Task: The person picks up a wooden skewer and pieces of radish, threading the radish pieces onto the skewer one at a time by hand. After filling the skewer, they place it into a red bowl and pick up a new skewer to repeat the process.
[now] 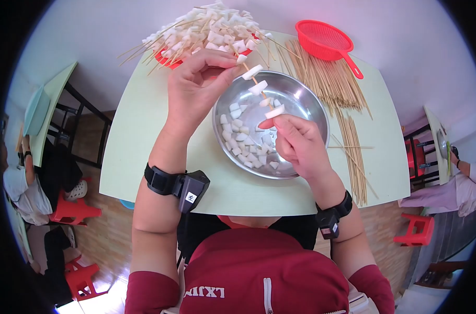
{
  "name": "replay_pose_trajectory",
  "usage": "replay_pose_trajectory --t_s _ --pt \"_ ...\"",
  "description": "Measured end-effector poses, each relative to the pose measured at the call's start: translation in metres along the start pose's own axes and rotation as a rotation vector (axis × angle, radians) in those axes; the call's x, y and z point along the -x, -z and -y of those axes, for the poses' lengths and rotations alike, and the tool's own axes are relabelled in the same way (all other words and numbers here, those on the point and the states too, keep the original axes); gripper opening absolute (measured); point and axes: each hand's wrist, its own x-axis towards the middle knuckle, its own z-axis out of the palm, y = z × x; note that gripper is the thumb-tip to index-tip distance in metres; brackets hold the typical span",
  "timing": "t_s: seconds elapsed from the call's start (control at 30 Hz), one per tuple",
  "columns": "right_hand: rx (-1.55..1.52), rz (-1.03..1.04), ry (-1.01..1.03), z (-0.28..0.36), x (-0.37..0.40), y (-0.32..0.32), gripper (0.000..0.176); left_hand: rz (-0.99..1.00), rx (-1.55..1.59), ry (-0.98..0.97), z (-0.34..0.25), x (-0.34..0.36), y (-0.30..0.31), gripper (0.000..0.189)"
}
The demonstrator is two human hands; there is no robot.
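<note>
A wooden skewer [254,80] with several white food chunks spaced along it slants over a round metal bowl [321,112]. My left hand [202,78] pinches a white chunk [241,59] at the skewer's upper end, thumb and forefinger closed. My right hand [298,141] is closed around the lower end, just under the lowest chunk [274,111]. Loose white chunks [243,138] lie in the bowl below, mostly on its left side.
Behind my left hand, a heap of loaded skewers [212,26] rests on a red container [167,58]. Bare skewers [327,78] spread along the table's [138,131] right side, beneath a red strainer [324,39]. People sit at side tables, near red stools [76,209].
</note>
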Motion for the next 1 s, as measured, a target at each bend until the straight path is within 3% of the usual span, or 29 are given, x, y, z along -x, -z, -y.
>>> replay_pose_trajectory --t_s 0.03,0.17,0.27,0.37,0.57,0.63,0.77,1.0 --pt "-0.236 0.115 -0.076 -0.001 0.000 0.003 0.031 -0.003 0.025 0.007 -0.002 0.000 0.000 0.012" --pt "-0.296 0.135 -0.063 -0.001 -0.001 0.002 0.034 0.002 0.044 -0.005 -0.001 0.000 0.001 0.013" --pt "-0.182 0.083 -0.057 -0.001 0.000 0.000 0.031 -0.014 0.035 -0.010 -0.001 0.001 -0.001 0.013" --pt "0.120 -0.145 0.009 0.005 -0.002 -0.001 0.026 -0.017 0.007 0.079 0.001 0.002 -0.006 0.015" --pt "-0.081 -0.340 0.227 0.004 -0.014 0.043 0.025 0.219 -0.188 0.195 0.013 0.012 -0.023 0.023" --pt "-0.103 -0.459 0.188 0.004 -0.017 0.041 0.026 0.620 -0.472 0.206 0.015 0.023 -0.029 0.026" --pt "0.037 -0.425 0.198 -0.001 -0.018 0.033 0.028 0.806 -0.713 0.135 0.023 0.036 -0.038 0.024" --pt "0.028 -0.383 0.203 -0.005 -0.017 0.030 0.028 0.778 -0.635 0.216 0.026 0.034 -0.041 0.022"
